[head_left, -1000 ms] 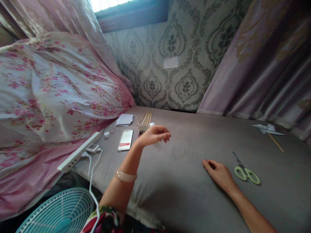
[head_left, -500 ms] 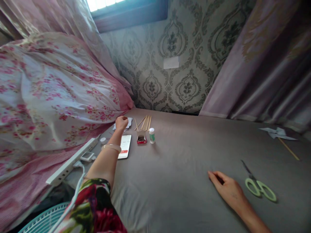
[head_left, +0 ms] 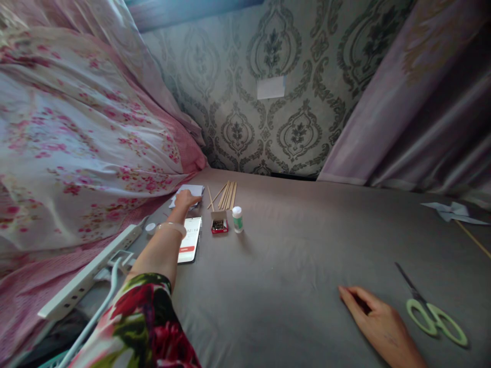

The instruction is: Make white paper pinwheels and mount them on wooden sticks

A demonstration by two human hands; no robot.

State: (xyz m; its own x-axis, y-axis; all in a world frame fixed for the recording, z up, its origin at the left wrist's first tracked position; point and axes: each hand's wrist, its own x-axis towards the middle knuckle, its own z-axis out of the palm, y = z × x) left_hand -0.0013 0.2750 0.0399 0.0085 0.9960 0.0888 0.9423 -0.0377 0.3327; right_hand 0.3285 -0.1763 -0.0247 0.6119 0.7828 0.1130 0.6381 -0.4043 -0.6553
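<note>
My left hand (head_left: 185, 198) reaches over a small stack of white paper sheets (head_left: 196, 189) at the far left and seems to touch it. The thumb stands out to the right, apart from the other fingers, which are partly hidden; nothing is seen in its grasp. My right hand (head_left: 378, 317) rests on the grey cloth surface (head_left: 291, 286), its thumb and forefinger tips together around a gap, holding nothing visible. Green-handled scissors (head_left: 429, 309) lie just right of it, slightly open. Below my left wrist is a phone (head_left: 191, 237) with a lit screen, partly covered by the forearm.
Several wooden sticks (head_left: 229, 195), an open red box of small dark pieces (head_left: 220, 225) and a white-and-green bottle (head_left: 238, 220) stand near the phone. A white power strip (head_left: 92, 271) runs along the left edge. A paper pinwheel (head_left: 452, 210) lies at far right.
My left hand has gone from closed above the papers to lower over them, thumb apart. My right hand keeps its pose. The view has tilted down and come slightly closer.
</note>
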